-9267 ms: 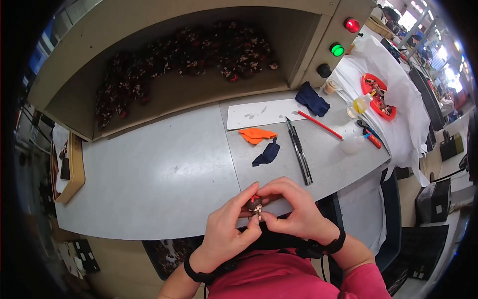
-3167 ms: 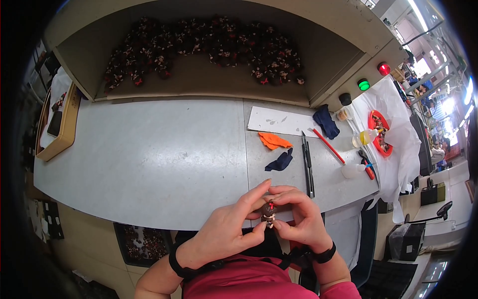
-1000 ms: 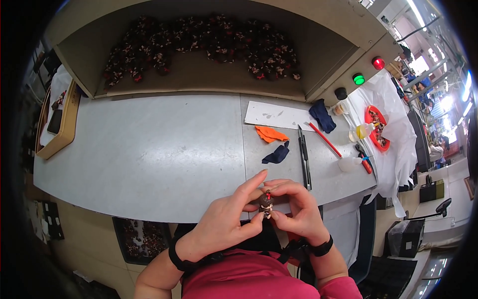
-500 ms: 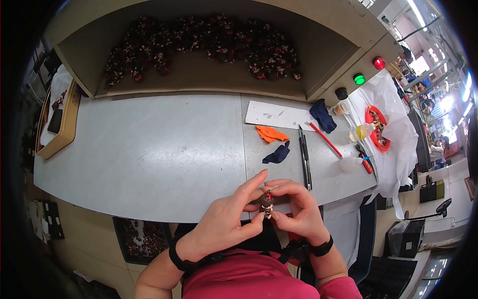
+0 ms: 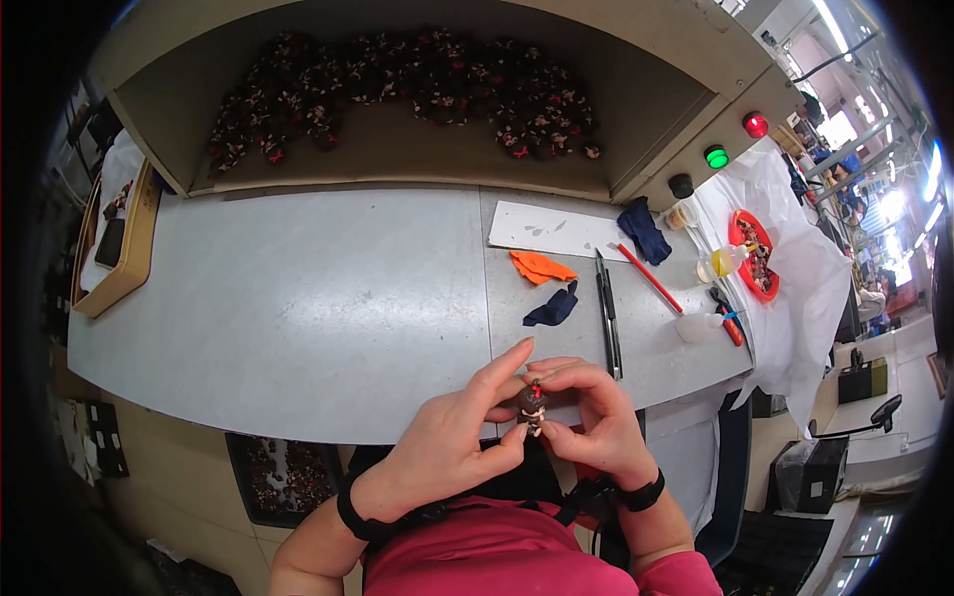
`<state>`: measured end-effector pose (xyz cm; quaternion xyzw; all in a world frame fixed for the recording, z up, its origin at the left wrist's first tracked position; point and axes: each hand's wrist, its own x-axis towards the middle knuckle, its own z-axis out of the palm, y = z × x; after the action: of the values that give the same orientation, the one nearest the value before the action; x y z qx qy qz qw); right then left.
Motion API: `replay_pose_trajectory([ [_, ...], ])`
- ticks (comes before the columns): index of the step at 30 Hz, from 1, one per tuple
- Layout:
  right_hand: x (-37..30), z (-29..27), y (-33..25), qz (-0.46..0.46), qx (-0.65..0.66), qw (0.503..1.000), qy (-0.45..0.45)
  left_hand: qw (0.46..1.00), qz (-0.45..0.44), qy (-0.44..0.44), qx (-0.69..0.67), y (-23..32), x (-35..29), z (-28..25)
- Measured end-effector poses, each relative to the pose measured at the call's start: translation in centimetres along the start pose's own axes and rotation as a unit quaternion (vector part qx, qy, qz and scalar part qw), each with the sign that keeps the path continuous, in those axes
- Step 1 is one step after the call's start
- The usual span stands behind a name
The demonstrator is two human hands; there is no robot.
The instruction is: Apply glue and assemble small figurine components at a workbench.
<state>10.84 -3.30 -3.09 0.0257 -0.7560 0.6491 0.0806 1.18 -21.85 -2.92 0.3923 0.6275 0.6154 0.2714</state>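
Note:
Both my hands meet over the front edge of the grey worktable (image 5: 298, 298). My left hand (image 5: 452, 437) and my right hand (image 5: 586, 417) pinch a small dark figurine (image 5: 532, 405) with a red spot on top between their fingertips. The index finger of my left hand sticks out straight. A black band sits on each wrist.
A recessed shelf at the back holds a pile of several dark figurines (image 5: 417, 89). On the table lie a white sheet (image 5: 556, 230), orange (image 5: 540, 266) and dark blue (image 5: 554, 308) pieces, a black tool (image 5: 607, 313), a red stick (image 5: 651, 278). A red dish (image 5: 752, 253) and small bottles stand on white plastic, right. A wooden tray (image 5: 119, 248) sits left.
The view has shifted slightly and my hands have turned the figurine a little between the fingertips. Nothing on the table has moved.

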Motion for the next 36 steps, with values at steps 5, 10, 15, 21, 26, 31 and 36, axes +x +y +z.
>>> replay_pose_trajectory([
  [5, 0.04, 0.11, 0.02, 0.001, 0.005, 1.0, 0.0, 1.0, -0.001, 0.003, 0.002, 0.07, -0.04, -0.08],
  [10, 0.15, 0.06, 0.02, -0.012, -0.002, 1.0, 0.003, 1.0, 0.001, 0.003, 0.007, 0.2, 0.12, -0.14],
  [15, -0.02, 0.27, -0.1, 0.002, 0.005, 1.0, 0.017, 1.0, -0.002, 0.024, -0.018, 0.31, 0.01, 0.18],
  [21, -0.19, 0.26, 0.1, -0.01, 0.004, 1.0, 0.027, 0.998, -0.027, 0.023, -0.049, 0.55, 0.06, 0.14],
  [26, -0.12, 0.11, 0.21, -0.019, 0.014, 0.999, 0.031, 0.998, -0.032, 0.023, -0.055, 0.54, 0.13, 0.17],
  [31, -0.27, -0.1, 0.22, -0.072, -0.068, 0.992, 0.073, 0.997, -0.044, 0.029, -0.059, 0.46, 0.07, 0.26],
  [36, -0.38, 0.23, 0.29, -0.069, -0.083, 0.992, 0.06, 0.997, -0.047, 0.038, -0.051, 0.36, -0.06, 0.3],
])
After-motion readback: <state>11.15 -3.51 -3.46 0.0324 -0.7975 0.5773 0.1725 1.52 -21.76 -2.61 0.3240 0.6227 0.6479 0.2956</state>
